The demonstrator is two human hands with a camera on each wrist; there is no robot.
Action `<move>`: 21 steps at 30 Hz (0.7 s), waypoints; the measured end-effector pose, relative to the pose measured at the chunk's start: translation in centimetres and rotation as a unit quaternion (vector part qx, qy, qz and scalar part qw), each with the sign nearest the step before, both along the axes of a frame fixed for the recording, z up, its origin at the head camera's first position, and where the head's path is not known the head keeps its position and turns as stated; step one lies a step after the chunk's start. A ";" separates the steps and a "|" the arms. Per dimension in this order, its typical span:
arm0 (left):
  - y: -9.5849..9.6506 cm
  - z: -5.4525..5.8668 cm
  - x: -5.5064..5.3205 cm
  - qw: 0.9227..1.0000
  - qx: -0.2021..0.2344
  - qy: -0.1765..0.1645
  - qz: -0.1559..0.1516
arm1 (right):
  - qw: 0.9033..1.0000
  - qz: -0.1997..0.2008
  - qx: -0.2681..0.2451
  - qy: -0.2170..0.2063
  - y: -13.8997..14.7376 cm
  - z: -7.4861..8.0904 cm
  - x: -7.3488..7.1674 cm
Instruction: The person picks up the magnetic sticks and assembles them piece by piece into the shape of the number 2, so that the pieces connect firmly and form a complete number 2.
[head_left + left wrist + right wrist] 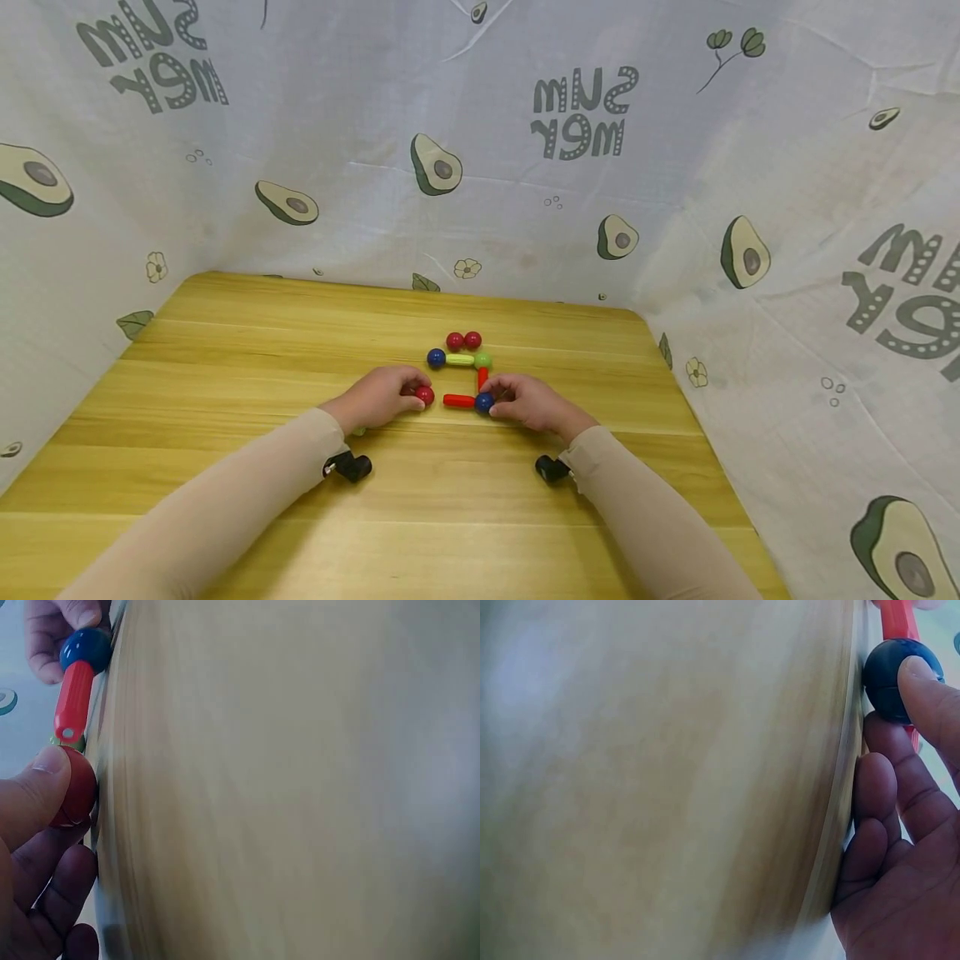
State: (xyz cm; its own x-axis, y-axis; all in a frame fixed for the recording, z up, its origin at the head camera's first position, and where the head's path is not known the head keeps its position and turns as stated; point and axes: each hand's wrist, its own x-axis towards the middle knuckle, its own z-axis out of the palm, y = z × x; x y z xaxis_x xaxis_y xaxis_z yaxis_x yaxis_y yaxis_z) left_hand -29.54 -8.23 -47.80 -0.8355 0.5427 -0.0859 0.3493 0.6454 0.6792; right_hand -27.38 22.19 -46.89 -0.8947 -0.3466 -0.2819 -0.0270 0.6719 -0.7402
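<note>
My left hand [381, 397] pinches a red ball [424, 396] between thumb and fingers. A short gap parts that ball from the free end of a red rod [458, 401]. The rod's other end meets a blue ball [484, 402], which my right hand [534, 403] grips with thumb and fingertips. From this blue ball a second red rod [482, 379] runs back to a green ball [482, 360]. A yellow-green rod [460, 360] joins the green ball to another blue ball [437, 358]. In the right wrist view the thumb lies on the near blue ball [895, 675].
Two red balls [463, 340] sit side by side behind the joined pieces. A small green piece [358, 431] shows partly under the left wrist. The wooden table [450, 533] ends at a printed cloth [345, 167] at the back and sides.
</note>
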 end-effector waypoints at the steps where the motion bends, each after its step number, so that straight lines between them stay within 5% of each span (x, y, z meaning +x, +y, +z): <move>1: 0.2 -0.1 0.0 1.000 0.001 0.000 0.000 | 1.000 0.000 0.001 0.001 -0.1 0.0 0.0; 21: 1.4 -0.6 0.2 1.000 0.018 -0.011 0.007 | 1.000 -0.003 -0.002 0.000 -0.2 0.3 0.1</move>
